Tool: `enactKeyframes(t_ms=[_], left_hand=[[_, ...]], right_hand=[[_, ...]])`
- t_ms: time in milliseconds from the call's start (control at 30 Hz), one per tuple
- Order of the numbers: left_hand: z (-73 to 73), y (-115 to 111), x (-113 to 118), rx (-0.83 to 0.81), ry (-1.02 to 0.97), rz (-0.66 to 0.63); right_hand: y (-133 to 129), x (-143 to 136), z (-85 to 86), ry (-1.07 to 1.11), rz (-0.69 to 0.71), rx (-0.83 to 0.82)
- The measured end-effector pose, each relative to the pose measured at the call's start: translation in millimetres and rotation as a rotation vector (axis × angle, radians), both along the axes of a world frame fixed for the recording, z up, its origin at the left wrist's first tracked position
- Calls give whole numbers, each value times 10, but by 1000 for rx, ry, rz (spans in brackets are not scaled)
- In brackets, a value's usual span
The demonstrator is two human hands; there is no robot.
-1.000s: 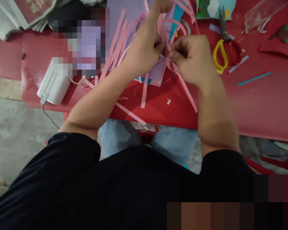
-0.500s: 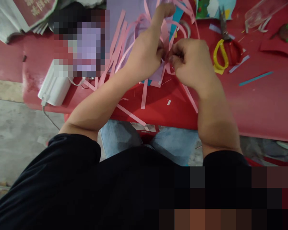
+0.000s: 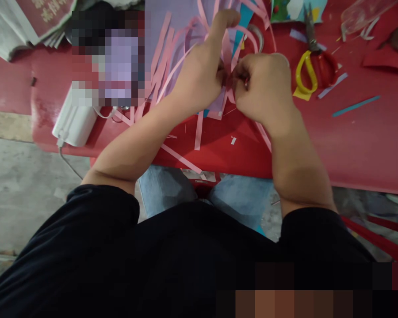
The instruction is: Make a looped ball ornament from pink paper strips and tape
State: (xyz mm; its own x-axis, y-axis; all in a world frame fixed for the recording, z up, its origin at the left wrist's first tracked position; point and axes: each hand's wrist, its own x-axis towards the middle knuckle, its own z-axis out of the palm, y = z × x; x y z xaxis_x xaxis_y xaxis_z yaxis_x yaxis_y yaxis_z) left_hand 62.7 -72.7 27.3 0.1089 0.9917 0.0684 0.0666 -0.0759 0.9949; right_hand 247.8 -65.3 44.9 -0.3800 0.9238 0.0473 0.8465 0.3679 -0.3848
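Observation:
Curled pink paper strips (image 3: 226,46) gather between my two hands over a purple sheet (image 3: 159,22). My left hand (image 3: 200,70) is closed at the thumb side around the strips, its index finger raised and bent over them. Close beside it on the right, my right hand (image 3: 263,86) pinches the same bundle at its lower part with thumb and fingertips. The exact spot they grip is partly hidden by the fingers. A piece of blue paper (image 3: 243,22) shows behind the strips.
Scissors (image 3: 313,46) with yellow and red handles lie right of my right hand. A blue strip (image 3: 356,106) is nearer the edge of the red table (image 3: 368,154). At left sit a white power bank (image 3: 76,121) with a cable and an open book (image 3: 49,17).
My right hand has shifted slightly left and turned a little, its fingertips closer to the left hand. The left hand stays nearly in place.

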Motion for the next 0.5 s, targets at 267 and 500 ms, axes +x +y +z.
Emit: enactKeyframes(t_ms=[267, 500], left_hand=[[65, -53, 11, 258, 355, -48], [38, -44, -1, 264, 337, -27]], right_hand=[[12, -31, -62, 37, 47, 60], [2, -27, -64, 86, 22, 104]])
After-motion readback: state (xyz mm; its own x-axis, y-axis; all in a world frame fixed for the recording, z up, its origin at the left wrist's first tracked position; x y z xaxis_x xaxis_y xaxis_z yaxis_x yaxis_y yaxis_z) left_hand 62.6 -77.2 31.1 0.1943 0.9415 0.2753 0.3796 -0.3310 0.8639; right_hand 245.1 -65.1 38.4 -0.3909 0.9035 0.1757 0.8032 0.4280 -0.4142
